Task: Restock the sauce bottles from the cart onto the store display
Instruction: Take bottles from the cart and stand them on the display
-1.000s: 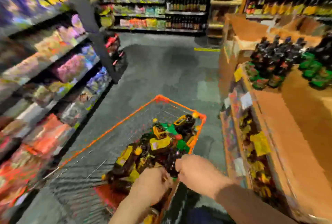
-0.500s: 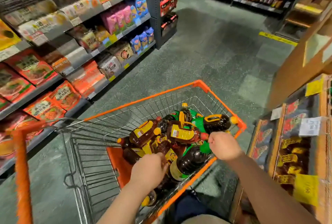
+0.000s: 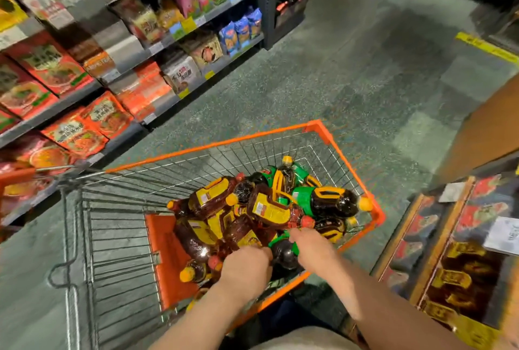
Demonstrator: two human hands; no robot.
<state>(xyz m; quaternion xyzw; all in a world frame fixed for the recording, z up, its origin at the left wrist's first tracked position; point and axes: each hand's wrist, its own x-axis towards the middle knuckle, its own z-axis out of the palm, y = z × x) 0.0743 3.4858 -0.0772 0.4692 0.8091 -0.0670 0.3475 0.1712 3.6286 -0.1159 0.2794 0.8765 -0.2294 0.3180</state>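
An orange-rimmed wire cart (image 3: 323, 130) holds a pile of several dark sauce bottles with yellow or green labels (image 3: 269, 207). Both my hands reach down into the pile at its near end. My left hand (image 3: 245, 271) is closed over a dark bottle near the cart's near rim. My right hand (image 3: 314, 248) rests on a green-labelled dark bottle (image 3: 282, 251), fingers curled around it. The wooden store display (image 3: 460, 271) with more dark bottles stands at the right.
Shelves of packaged food (image 3: 118, 49) run along the left of the aisle. Grey-green floor (image 3: 351, 74) lies open beyond the cart. A second cart's orange handle (image 3: 16, 175) shows at the far left.
My view has dropped from the display to the cart. Both hands have moved deeper into the bottle pile, and the right hand has shifted left from the cart rim onto a green-labelled bottle.
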